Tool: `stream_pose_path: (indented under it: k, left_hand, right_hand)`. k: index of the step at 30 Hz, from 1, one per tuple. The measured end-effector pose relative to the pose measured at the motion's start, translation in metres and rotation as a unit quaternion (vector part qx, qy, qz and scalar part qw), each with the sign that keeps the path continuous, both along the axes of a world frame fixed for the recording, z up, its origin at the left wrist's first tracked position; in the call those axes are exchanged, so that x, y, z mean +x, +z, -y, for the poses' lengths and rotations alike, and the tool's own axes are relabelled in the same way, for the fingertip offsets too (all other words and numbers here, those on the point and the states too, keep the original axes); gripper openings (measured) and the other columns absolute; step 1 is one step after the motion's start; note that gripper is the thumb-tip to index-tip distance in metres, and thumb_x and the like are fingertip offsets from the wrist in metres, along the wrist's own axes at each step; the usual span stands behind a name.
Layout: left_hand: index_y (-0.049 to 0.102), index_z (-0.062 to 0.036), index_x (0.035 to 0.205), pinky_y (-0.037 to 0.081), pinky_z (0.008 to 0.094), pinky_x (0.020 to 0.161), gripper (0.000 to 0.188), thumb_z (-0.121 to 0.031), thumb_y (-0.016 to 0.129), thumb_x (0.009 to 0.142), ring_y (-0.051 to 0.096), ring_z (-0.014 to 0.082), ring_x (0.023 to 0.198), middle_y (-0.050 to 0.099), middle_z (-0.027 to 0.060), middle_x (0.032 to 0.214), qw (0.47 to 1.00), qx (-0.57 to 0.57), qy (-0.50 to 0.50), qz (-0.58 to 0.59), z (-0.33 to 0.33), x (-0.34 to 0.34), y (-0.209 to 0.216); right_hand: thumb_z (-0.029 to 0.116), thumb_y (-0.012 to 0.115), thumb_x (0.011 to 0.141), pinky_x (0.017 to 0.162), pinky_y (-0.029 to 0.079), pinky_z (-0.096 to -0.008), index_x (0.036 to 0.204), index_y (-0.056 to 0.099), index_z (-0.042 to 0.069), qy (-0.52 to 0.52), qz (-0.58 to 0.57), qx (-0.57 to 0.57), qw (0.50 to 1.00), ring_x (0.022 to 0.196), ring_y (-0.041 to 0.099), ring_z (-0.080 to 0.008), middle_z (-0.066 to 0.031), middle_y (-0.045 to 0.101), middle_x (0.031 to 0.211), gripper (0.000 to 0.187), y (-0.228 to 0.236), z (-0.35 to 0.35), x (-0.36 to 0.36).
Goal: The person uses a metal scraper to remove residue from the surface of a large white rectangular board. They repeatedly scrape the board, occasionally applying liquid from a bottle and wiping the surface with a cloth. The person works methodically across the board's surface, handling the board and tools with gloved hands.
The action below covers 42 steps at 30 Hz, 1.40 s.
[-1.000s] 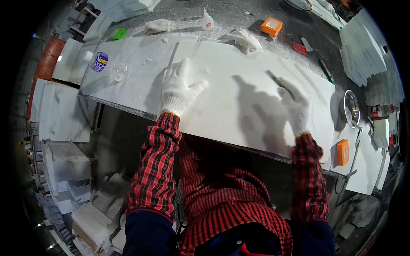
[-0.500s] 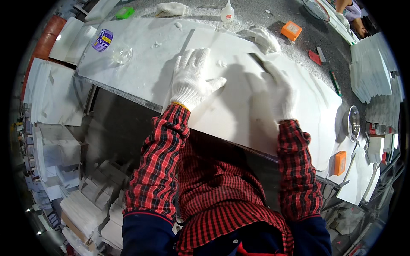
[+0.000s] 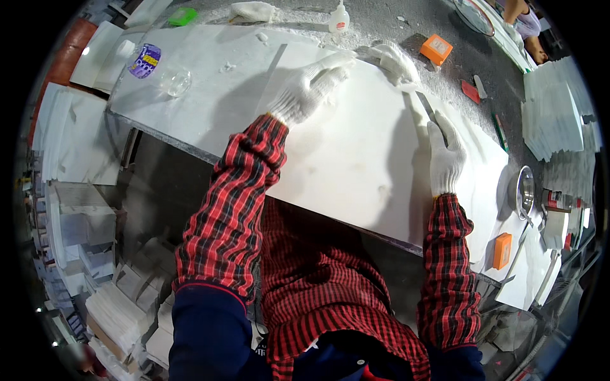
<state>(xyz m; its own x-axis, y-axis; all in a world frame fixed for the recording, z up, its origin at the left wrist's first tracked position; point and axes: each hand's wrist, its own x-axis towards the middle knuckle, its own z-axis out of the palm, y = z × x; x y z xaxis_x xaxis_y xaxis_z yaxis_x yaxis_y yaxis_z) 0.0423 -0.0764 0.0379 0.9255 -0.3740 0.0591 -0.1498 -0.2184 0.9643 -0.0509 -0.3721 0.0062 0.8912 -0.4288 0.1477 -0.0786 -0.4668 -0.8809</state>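
A grit-dusted grey counter [image 3: 394, 35] carries a smooth white rectangular slab [image 3: 356, 165]. Near its far edge, the knit-gloved left hand [image 3: 311, 86] has its fingers outstretched, thumb apart, nothing visibly held; the gloved right hand [image 3: 448, 149] is at the slab's right part. A clear plastic bottle [image 3: 175, 82] lies at left, contents unclear; the round metal bowl [image 3: 525, 190] has contents hard to make out. The right fingers grip a thin flat blade [image 3: 424, 105], its handle hidden.

The drink bottle [image 3: 151, 63] lies on the left slab [image 3: 190, 120]. Behind the right slab [image 3: 349, 165] stands the squeeze bottle [image 3: 339, 21]. The bowl [image 3: 526, 185] is at the right of both slabs.
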Motion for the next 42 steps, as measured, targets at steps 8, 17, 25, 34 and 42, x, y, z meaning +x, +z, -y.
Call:
stream_pose_path:
  k: [8,17,25,34,42]
  left_hand:
    - [0.065,-0.0006,0.139,0.059,0.0336,0.086,0.064,-0.054,0.046,0.109,0.074,0.0212,0.091,0.077,0.0168,0.115,0.981,-0.029,-0.171,-0.085,-0.010,0.025,0.004]
    - [0.068,-0.0057,0.136,0.057,0.0377,0.099,0.051,-0.045,0.052,0.109,0.070,0.0221,0.115,0.073,0.0125,0.127,0.983,-0.033,-0.180,0.018,0.023,0.033,-0.014]
    - [0.066,0.0044,0.134,0.061,0.0373,0.093,0.061,-0.049,0.050,0.109,0.072,0.0264,0.110,0.072,0.0175,0.127,0.978,-0.162,-0.120,-0.043,-0.021,0.034,-0.006]
    - [0.055,-0.0099,0.150,0.031,0.0467,0.124,0.063,-0.055,0.047,0.107,0.042,0.0352,0.147,0.052,0.0141,0.155,0.870,0.288,-0.090,0.390,-0.026,0.035,-0.025]
    - [0.038,-0.0116,0.162,0.018,0.0446,0.131,0.079,-0.065,0.046,0.104,0.029,0.0302,0.157,0.035,0.0109,0.169,0.806,0.438,-0.105,0.384,-0.013,-0.015,-0.031]
  right_hand:
    - [0.020,0.072,0.098,0.104,0.049,-0.0306,0.126,0.073,0.000,-0.010,-0.008,-0.011,1.000,0.115,0.069,-0.0186,-0.0132,0.076,0.123,0.035,-0.006,0.003,0.002]
    - [0.019,0.071,0.099,0.105,0.049,-0.0308,0.128,0.072,-0.001,-0.003,-0.006,-0.030,1.000,0.115,0.068,-0.0176,-0.0127,0.076,0.122,0.035,-0.006,0.001,0.005]
    - [0.018,0.069,0.101,0.104,0.049,-0.0301,0.130,0.070,-0.003,-0.011,-0.016,0.011,1.000,0.115,0.067,-0.0168,-0.0123,0.075,0.124,0.036,-0.007,-0.001,0.006]
    - [0.019,0.070,0.100,0.102,0.049,-0.0294,0.130,0.071,-0.002,-0.015,-0.022,-0.002,1.000,0.113,0.067,-0.0162,-0.0112,0.075,0.123,0.037,-0.010,0.008,0.005]
    - [0.019,0.071,0.099,0.101,0.050,-0.0290,0.130,0.071,-0.001,-0.002,-0.003,0.010,1.000,0.112,0.068,-0.0157,-0.0105,0.075,0.122,0.037,-0.014,0.006,0.006]
